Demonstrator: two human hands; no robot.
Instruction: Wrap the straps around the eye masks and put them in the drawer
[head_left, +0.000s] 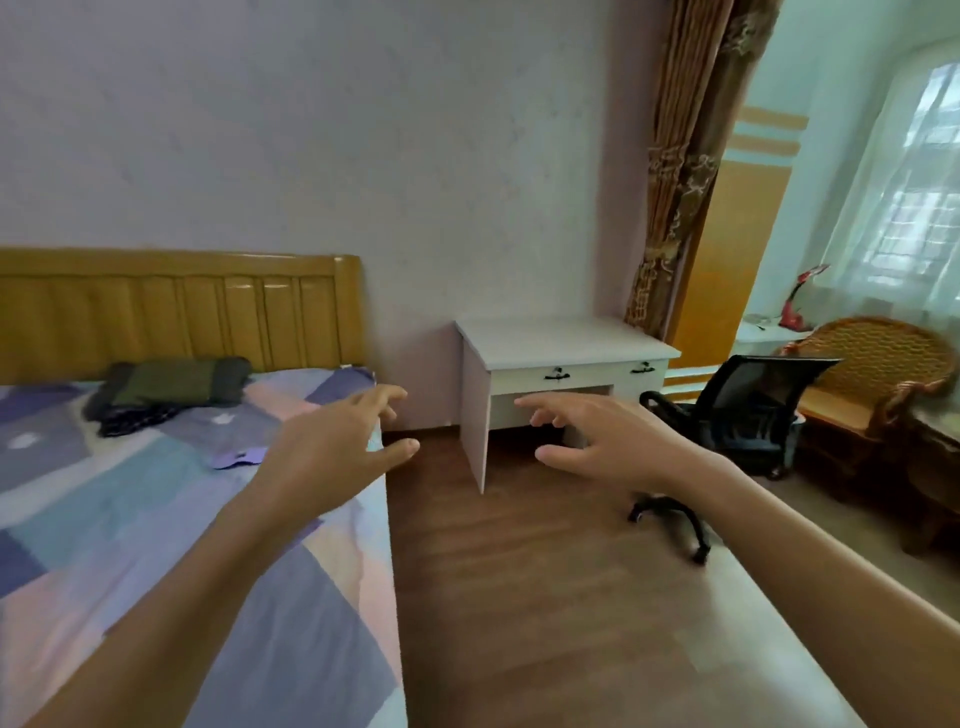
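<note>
Both bare forearms are seen reaching forward from the bottom corners of the head view. At their ends, the left hand (332, 447) and the right hand (618, 441) are held apart in the air, fingers spread and slightly curled, with nothing gripped in either. The left hand is seen over the bed's (130, 519) right edge; the right hand is seen above the wooden floor (545, 597).

One purple mask (240, 458) is seen lying flat on the patchwork bedsheet, just left of the left wrist. Whether its strap is wrapped cannot be told. Farther back, near the wooden headboard (182, 306), a dark green pillow (176, 387) is laid on dark cloth.

Against the wall beyond the hands, a white surface (561, 338) is placed, with two drawers (530, 375) under its top, both shut, each fitted with a dark handle. A black chair (748, 410) is set just right of it.
</note>
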